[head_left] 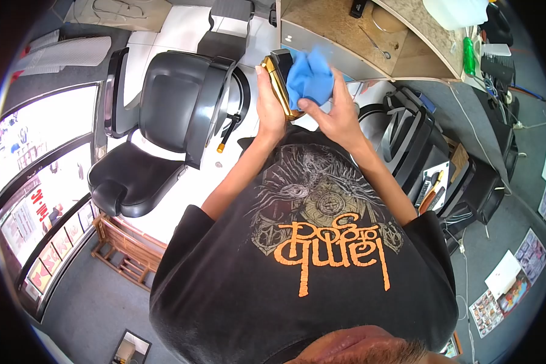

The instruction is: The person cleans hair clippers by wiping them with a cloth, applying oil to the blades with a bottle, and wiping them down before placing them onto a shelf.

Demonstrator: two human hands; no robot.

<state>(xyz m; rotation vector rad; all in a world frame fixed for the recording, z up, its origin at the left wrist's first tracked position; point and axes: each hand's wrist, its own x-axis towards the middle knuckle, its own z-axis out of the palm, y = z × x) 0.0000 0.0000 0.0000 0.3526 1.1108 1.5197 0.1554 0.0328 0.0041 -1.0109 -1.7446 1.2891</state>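
My left hand [269, 108] is wrapped round a hair clipper [275, 84] with a gold body and a black top end, held upright in front of my chest. Bunched in my right hand [341, 116] is a blue cloth [310, 80], which lies against the clipper's right side and covers part of it. The right thumb presses near the clipper's lower end. The cloth's upper edge is blurred.
A black barber chair [175, 106] stands at the left. Ahead on the right, a wooden counter [352, 30] bears scissors [377, 43] and a green-handled tool [469, 56]. A white tray [438, 188] with several tools sits at the right. A wooden bench [124, 250] stands by the window.
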